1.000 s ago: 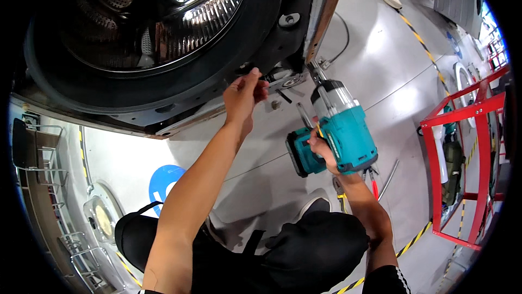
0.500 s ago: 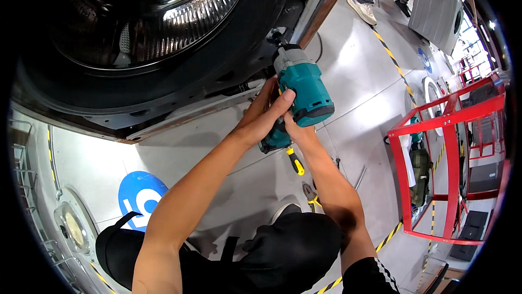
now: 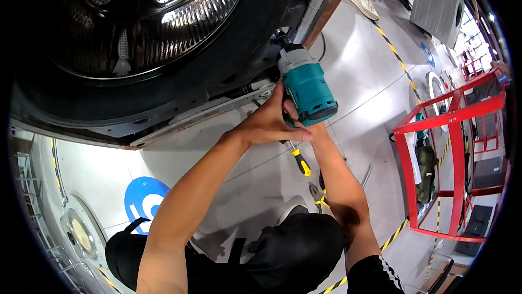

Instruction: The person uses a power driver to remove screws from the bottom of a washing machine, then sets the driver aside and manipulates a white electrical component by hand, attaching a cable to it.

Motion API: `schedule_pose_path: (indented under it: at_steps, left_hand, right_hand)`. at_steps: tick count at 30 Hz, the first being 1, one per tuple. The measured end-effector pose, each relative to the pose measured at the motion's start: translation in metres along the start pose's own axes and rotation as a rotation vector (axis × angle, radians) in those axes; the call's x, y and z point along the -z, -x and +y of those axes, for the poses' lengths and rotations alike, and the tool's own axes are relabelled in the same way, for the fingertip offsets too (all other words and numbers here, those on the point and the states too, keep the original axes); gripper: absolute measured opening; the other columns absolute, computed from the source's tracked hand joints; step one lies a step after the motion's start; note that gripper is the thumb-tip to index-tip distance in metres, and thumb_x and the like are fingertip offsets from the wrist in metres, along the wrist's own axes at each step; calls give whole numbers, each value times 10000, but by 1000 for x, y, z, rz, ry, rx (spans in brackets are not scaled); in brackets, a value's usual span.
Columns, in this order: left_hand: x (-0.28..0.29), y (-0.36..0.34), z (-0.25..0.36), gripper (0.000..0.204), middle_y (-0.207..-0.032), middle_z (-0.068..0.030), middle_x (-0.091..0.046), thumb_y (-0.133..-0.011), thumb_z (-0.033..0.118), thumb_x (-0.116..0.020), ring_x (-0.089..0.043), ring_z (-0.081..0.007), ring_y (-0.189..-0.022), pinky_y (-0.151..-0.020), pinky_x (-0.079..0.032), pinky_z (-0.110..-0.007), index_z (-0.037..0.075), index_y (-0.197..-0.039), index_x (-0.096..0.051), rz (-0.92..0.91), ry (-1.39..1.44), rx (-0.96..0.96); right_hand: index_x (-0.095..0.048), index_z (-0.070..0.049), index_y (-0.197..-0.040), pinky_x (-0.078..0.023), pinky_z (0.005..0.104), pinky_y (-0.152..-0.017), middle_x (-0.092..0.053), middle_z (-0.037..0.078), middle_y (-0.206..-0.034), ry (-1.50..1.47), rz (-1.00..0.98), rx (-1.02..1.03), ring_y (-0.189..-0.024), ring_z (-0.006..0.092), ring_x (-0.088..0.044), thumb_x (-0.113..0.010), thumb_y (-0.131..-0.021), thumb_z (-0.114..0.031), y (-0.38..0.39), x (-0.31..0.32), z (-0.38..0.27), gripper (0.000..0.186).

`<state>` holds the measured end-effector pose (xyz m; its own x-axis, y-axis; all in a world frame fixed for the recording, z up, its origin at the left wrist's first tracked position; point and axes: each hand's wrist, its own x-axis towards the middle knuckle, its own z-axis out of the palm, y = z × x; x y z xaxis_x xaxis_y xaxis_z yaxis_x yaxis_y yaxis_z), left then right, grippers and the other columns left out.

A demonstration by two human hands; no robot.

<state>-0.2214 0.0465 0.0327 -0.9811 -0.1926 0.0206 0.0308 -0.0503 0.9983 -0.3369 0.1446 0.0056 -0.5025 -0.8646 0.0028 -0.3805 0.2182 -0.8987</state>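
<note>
Both of my hands are on a teal cordless impact wrench [image 3: 310, 87], whose socket end [image 3: 282, 38] meets the dark lower-right corner of a washing machine's front. My left hand [image 3: 263, 123] wraps around it from the left, thumb lying low across it. My right hand [image 3: 291, 110] grips the handle, largely hidden behind the tool and my left hand. Beside them is the open steel drum [image 3: 179, 27] with its black rubber seal [image 3: 217, 60]. A yellow-black screwdriver [image 3: 300, 162] lies on the floor below the tool, and pliers [image 3: 318, 195] lie farther down.
A red metal frame [image 3: 455, 169] stands at the right. A person's legs and shoes [image 3: 365, 3] are at the top right, beside a grey panel [image 3: 435, 8]. A round door piece [image 3: 81, 231] and a blue floor marking [image 3: 132, 200] are at the lower left.
The wrench has moved up and left from the floor area to the machine's corner. My left hand left the machine's edge to join my right on the tool, then shifted its thumb lower.
</note>
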Motion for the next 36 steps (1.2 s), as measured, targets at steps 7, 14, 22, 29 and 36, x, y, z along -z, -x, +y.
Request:
schedule_pose_path:
  at_steps: [7, 14, 22, 29, 36]
  left_hand:
    - [0, -8, -7, 1002, -1174, -108, -471, -579, 109, -843, -483, -168, -1076, -924, -405, -314, -31, -1327, -191, 71, -46, -145]
    - [3, -9, -12, 921, -1155, -89, -495, -576, 94, -844, -513, -155, -1032, -904, -418, -293, -33, -1291, -279, 81, 0, -192]
    - [1, -5, -4, 878, -1098, -80, -547, -569, 104, -849, -530, -141, -993, -884, -421, -284, -36, -1266, -334, 114, -27, -134]
    - [3, -6, -4, 934, -1150, -114, -513, -562, 157, -848, -489, -171, -1060, -924, -387, -291, -44, -1293, -302, 94, 16, -139]
    - [2, -8, -5, 1004, -1152, -118, -520, -550, 195, -850, -495, -182, -1065, -922, -388, -289, -48, -1327, -263, 97, 15, -118]
  right_hand:
    - [-616, -83, -1027, -480, 308, -757, -634, 74, -943, -145, 169, 247, -892, 213, -596, -652, -802, -277, -2, -13, 15, 299]
    - [-646, -98, -976, -484, 288, -748, -638, 60, -937, 8, 118, 257, -866, 188, -599, -654, -801, -278, -8, -12, 20, 251]
    - [-647, -101, -940, -486, 303, -725, -637, 58, -911, -354, 257, 407, -825, 207, -603, -628, -815, -283, 1, -20, 7, 222]
    - [-610, -51, -975, -484, 276, -680, -624, 51, -871, -527, 183, 350, -776, 155, -594, -663, -791, -152, 0, -18, -2, 216]
    - [-500, -10, -1120, -449, 279, -772, -560, 56, -983, -377, 62, 329, -886, 147, -545, -642, -809, -153, -3, -8, 7, 371]
